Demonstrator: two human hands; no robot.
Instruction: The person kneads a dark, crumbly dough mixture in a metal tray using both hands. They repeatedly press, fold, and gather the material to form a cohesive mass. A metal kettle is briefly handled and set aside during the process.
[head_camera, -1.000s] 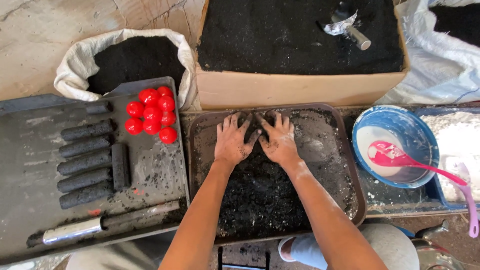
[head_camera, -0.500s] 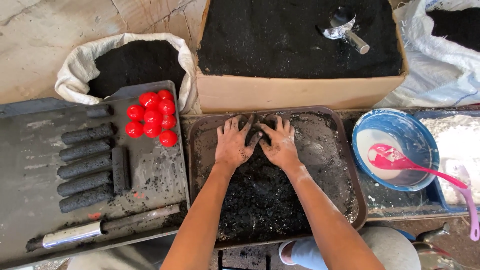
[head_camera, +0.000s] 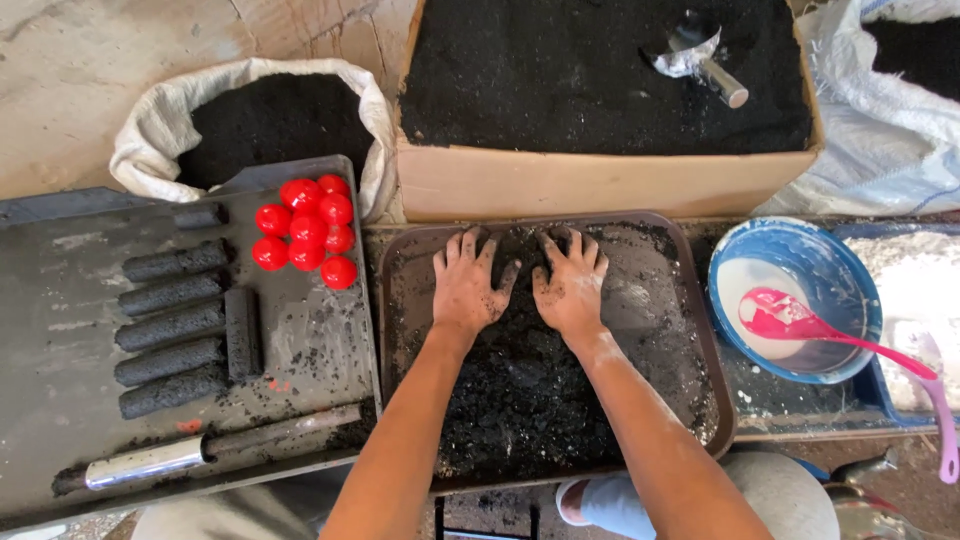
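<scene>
Left hand (head_camera: 466, 288) and right hand (head_camera: 571, 288), grips spread flat, press black crumbly mix (head_camera: 520, 400) mid brown rectangular tray (head_camera: 400, 300), compacting it.

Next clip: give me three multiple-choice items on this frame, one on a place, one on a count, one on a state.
1. Where does the metal scoop lie?
A. In the cardboard box of black powder
B. In the blue bowl
C. On the grey tray

2. How many red balls sit on the grey tray?
A. Three
B. Seven
C. Twelve

3. How are the left hand and right hand?
A. Gripping the pink spoon
B. Closed in fists
C. Spread flat, pressing the black mix in the brown tray

Answers: 1 A, it rests on the powder in the box; 2 B, seven show clustered; 3 C, fingers are splayed on the mix.
</scene>
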